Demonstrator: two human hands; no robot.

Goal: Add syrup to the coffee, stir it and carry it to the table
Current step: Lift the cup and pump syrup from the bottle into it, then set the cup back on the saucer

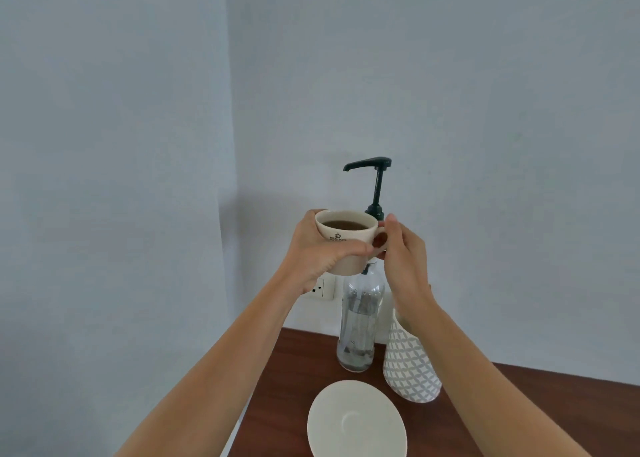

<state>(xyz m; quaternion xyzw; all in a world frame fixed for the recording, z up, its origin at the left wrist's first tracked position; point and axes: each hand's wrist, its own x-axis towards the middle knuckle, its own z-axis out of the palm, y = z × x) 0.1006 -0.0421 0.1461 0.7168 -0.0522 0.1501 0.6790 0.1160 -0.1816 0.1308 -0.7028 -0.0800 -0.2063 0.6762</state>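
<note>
A cream cup (341,236) full of dark coffee is held up in the air in front of a clear syrup bottle (360,325). The bottle's black pump (375,179) rises behind the cup, its spout pointing left above the rim. My left hand (322,252) wraps around the cup's body. My right hand (403,259) pinches the cup's handle on the right. An empty white saucer (356,422) lies on the brown wooden counter (287,387) below.
A white holder with a grey diamond pattern (410,366) stands right of the bottle. A wall socket (320,288) sits behind my left wrist. Pale blue walls meet in a corner at the left. The counter's left edge runs under my left forearm.
</note>
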